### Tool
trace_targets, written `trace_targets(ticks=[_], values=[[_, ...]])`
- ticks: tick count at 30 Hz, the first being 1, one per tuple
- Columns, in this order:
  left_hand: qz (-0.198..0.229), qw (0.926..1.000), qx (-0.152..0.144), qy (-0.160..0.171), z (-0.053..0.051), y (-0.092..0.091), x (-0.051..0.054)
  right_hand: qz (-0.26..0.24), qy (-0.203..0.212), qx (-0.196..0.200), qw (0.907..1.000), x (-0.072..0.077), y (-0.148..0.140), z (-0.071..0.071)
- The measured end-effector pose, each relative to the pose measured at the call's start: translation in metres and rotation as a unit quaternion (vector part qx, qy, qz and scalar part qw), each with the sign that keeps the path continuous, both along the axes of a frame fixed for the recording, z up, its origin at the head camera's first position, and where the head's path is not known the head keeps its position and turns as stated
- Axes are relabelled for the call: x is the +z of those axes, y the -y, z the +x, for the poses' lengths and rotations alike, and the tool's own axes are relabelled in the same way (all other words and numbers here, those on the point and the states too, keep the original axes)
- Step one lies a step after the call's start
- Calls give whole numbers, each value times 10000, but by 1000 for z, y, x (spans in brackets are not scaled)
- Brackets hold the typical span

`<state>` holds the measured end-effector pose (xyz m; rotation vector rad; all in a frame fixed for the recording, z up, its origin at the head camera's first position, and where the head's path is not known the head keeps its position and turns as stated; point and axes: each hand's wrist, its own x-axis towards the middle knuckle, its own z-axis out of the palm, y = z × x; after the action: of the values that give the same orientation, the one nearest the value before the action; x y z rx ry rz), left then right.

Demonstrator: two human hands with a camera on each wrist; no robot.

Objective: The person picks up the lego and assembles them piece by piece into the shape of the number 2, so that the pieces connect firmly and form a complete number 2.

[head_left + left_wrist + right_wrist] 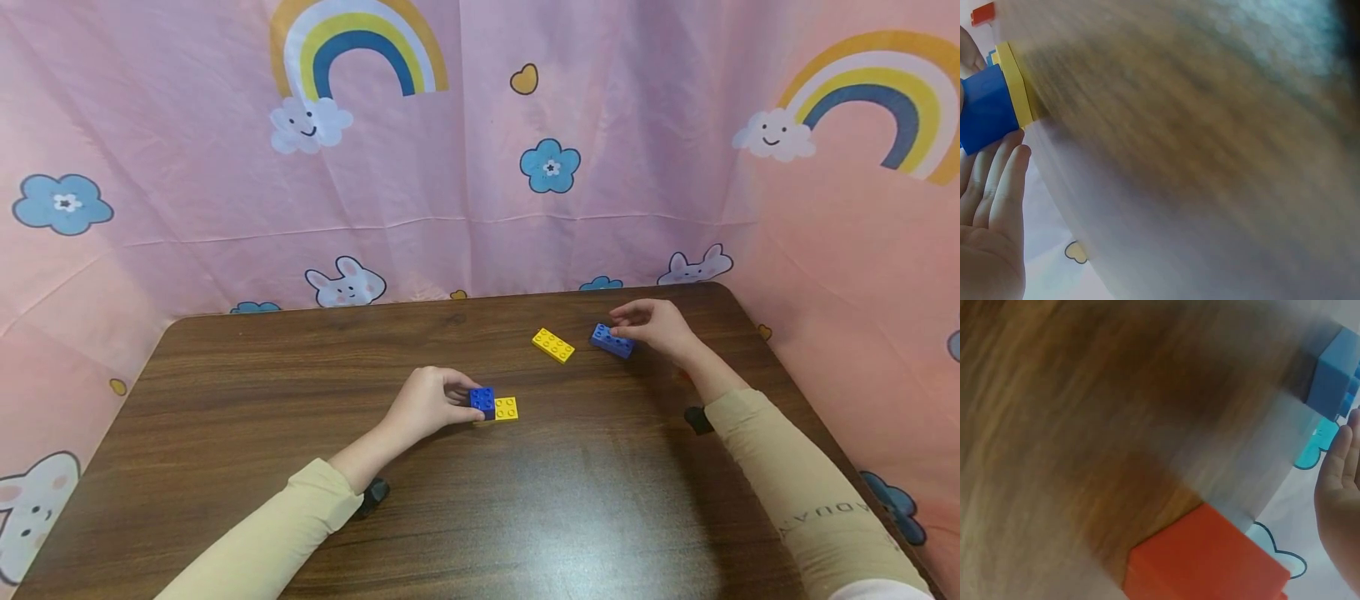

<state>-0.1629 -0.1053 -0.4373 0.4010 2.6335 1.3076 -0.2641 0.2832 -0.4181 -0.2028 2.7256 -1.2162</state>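
My left hand (427,404) (994,206) pinches a dark blue brick (482,402) (988,106) between thumb and fingers. This brick sits on the left part of a yellow brick (507,408) (1015,84), whose right-hand studs are uncovered. Farther right, my right hand (656,327) (1340,500) is at a lighter blue brick (611,342) (1334,375) lying on the table, its thumb over the right end and its fingers loosely bent behind. The right wrist view shows fingertips just beside that brick; whether they touch it is unclear.
Another yellow brick (553,345) lies left of the lighter blue one. A red brick (1204,559) stands near my right wrist, mostly hidden in the head view. The wooden table (247,400) ends at a pink patterned curtain (480,167).
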Motion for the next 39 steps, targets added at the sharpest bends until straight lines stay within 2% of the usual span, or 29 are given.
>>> trace_targets(ticks=[27, 39], values=[[103, 9999, -62, -11, -1, 1, -2, 156, 390, -7, 9991, -14, 1, 0], [83, 9999, -76, -21, 0, 1, 0, 269, 514, -3, 9983, -14, 2, 2]])
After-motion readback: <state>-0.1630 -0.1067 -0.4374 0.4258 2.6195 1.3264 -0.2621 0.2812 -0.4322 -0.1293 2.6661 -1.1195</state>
